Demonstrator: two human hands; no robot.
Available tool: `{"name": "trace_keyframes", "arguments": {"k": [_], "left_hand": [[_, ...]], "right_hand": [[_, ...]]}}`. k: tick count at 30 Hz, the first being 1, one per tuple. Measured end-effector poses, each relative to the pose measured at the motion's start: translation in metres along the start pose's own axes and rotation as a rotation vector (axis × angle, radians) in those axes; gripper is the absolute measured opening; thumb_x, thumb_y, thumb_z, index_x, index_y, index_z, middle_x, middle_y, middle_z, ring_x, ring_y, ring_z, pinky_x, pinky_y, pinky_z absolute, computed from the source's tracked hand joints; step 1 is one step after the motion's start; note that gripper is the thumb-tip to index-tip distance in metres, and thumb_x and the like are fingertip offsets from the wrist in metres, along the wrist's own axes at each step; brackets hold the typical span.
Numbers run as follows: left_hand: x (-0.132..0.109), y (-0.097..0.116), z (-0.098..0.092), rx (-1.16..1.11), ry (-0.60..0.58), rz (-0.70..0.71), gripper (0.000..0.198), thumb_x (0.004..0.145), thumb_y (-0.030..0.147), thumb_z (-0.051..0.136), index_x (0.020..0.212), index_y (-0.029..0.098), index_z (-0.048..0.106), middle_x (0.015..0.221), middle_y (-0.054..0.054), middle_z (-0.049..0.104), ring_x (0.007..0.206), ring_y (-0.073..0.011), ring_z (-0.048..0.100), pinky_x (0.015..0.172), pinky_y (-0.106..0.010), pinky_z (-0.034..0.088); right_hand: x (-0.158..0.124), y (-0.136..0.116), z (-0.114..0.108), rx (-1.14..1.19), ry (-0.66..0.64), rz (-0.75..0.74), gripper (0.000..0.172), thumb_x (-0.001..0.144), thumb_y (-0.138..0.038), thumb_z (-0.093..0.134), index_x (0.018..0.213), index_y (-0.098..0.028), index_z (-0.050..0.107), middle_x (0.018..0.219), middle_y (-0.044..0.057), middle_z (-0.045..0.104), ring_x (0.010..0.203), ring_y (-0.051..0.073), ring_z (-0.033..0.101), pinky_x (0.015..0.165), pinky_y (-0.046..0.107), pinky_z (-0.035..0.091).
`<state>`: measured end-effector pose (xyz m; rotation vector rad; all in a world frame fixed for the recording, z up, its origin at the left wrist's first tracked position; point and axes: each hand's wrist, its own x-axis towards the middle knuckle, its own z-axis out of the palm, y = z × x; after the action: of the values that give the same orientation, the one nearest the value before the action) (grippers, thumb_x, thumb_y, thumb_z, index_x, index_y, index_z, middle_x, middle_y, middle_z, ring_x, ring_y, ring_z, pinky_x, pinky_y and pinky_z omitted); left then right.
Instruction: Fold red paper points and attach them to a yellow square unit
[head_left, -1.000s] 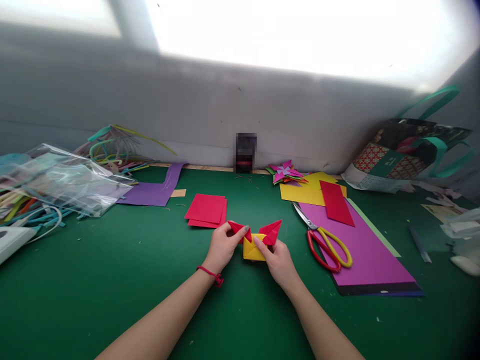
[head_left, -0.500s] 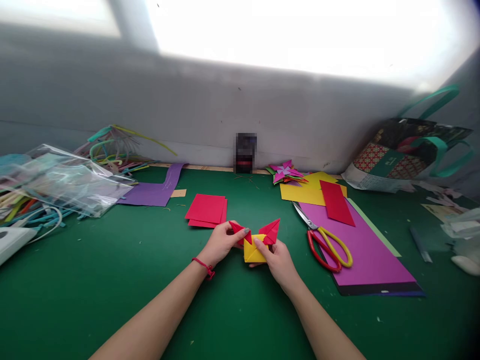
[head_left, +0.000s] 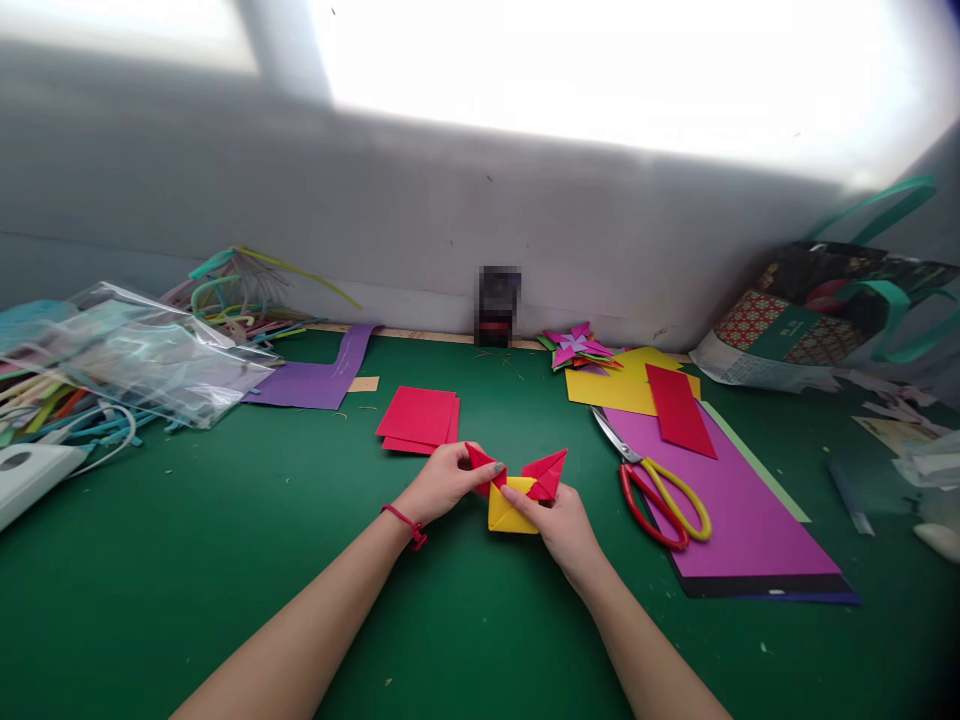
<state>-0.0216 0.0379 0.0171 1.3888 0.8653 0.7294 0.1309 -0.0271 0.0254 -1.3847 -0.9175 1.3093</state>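
Between my two hands is a folded paper piece (head_left: 513, 512), a yellow square body with red pointed flaps at its upper left and upper right. My left hand (head_left: 448, 480) pinches the left red flap, thumb on top and fingers behind. On the right, my right hand (head_left: 561, 520) grips the yellow body, its thumb pressed across the front; its other fingers are mostly hidden behind. Just beyond my left hand lie red paper squares (head_left: 417, 416), stacked slightly askew. Scissors (head_left: 660, 490) with one red and one yellow handle rest to the right.
Purple sheets (head_left: 735, 520), a red strip (head_left: 679, 410) and yellow paper (head_left: 607, 390) lie at right. Folded paper stars (head_left: 577, 345) sit near the wall. A patterned bag (head_left: 787, 320) stands far right. Plastic sleeves (head_left: 165, 350), purple paper (head_left: 307, 385) and a white power strip (head_left: 34, 480) are left.
The view has shifted slightly, so the table things sit a little further right. Both hands keep hold of the folded paper, with the left thumb still on the left red flap.
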Motion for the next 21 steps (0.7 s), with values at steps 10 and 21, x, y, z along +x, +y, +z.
{"name": "trace_keyframes", "arguments": {"k": [10, 21], "left_hand": [[-0.001, 0.012, -0.004, -0.108, -0.026, -0.141, 0.028, 0.063, 0.037, 0.067, 0.074, 0.012, 0.060, 0.074, -0.004, 0.064, 0.073, -0.0169, 0.061, 0.066, -0.030, 0.052], [-0.003, 0.012, -0.004, -0.042, -0.027, -0.088, 0.030, 0.064, 0.040, 0.064, 0.075, 0.012, 0.061, 0.072, -0.005, 0.063, 0.060, -0.0119, 0.056, 0.055, -0.025, 0.051]], "right_hand": [[0.004, 0.015, -0.003, -0.007, -0.104, -0.067, 0.026, 0.065, -0.038, 0.065, 0.071, -0.014, 0.057, 0.068, 0.003, 0.060, 0.063, 0.018, 0.056, 0.054, 0.026, 0.044], [0.001, 0.011, -0.004, -0.046, -0.093, -0.088, 0.023, 0.063, -0.034, 0.067, 0.070, -0.013, 0.059, 0.068, 0.003, 0.060, 0.065, 0.017, 0.056, 0.055, 0.023, 0.044]]}}
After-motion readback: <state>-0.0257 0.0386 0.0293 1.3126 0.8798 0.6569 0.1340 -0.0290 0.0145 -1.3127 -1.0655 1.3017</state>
